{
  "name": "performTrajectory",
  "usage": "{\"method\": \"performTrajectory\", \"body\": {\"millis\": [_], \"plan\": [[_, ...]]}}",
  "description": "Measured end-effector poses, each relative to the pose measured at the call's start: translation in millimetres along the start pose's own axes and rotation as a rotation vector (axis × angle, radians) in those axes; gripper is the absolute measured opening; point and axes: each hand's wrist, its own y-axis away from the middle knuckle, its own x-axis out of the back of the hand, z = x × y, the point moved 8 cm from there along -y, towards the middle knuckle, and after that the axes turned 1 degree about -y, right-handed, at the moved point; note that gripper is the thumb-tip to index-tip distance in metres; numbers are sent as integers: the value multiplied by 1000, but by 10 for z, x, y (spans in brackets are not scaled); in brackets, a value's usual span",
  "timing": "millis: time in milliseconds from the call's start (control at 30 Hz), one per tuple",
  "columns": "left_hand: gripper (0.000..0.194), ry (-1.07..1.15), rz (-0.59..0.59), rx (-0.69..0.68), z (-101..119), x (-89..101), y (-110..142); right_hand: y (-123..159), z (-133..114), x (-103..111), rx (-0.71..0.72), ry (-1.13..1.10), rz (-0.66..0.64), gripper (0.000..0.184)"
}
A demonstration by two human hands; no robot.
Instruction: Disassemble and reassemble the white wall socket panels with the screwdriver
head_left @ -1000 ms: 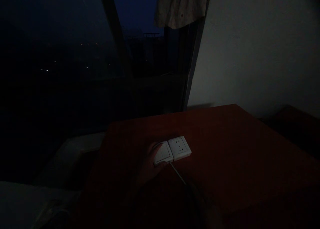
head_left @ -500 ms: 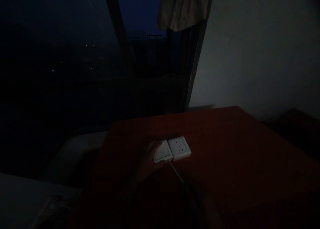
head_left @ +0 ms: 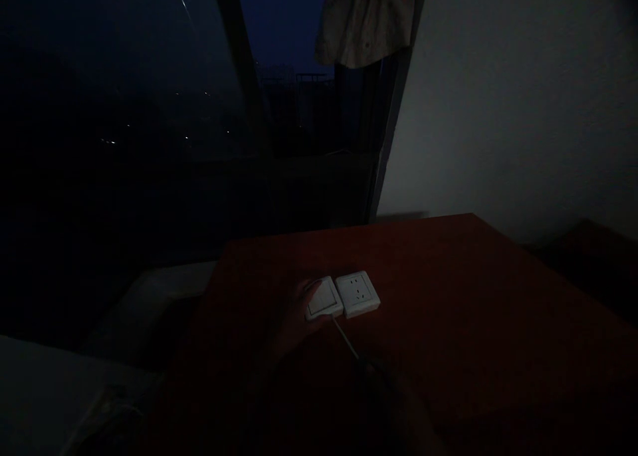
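A white wall switch [head_left: 323,298] lies face up on the reddish table [head_left: 428,263]. My left hand [head_left: 295,320] is closed around its left side, fingers at the far edge and thumb at the near one. Touching or almost touching it on the right is a white wall socket [head_left: 357,293] with several slots. In the dark below, my right hand [head_left: 386,383] grips the handle of a screwdriver [head_left: 345,336]. The thin shaft slants up and left, and its tip meets the near edge of the switch. Darkness hides most of the right hand's fingers.
Behind the table stands a dark window [head_left: 299,150] with a hanging curtain [head_left: 369,24]. A pale wall [head_left: 513,110] rises at the right. Some pale, unclear thing [head_left: 117,403] is at the lower left.
The screwdriver's tip has shifted slightly left along the switch's near edge, and my right hand has moved a little left with it. My left hand keeps its hold.
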Motion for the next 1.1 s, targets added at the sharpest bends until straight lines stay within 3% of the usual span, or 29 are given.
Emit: {"method": "performTrajectory", "body": {"millis": [167, 367, 633, 833, 967, 1100], "plan": [[73, 28, -8, 12, -38, -18, -2, -14, 90, -86, -168, -255, -182, 59], [72, 76, 11, 42, -99, -33, 8, -8, -31, 37, -17, -92, 25, 61], [65, 137, -13, 7, -10, 60, 35, -141, -126, -77, 164, 32, 29, 52], [56, 447, 122, 233, -240, 181, 112, -96, -10, 45, 178, 44, 99, 47], [60, 312, 167, 336, -482, 360, 242, -91, 103, 115, 141, -30, 170, 49], [65, 80, 140, 258, -630, 585, 296, -108, 100, 98, 180, -56, 180, 49]]}}
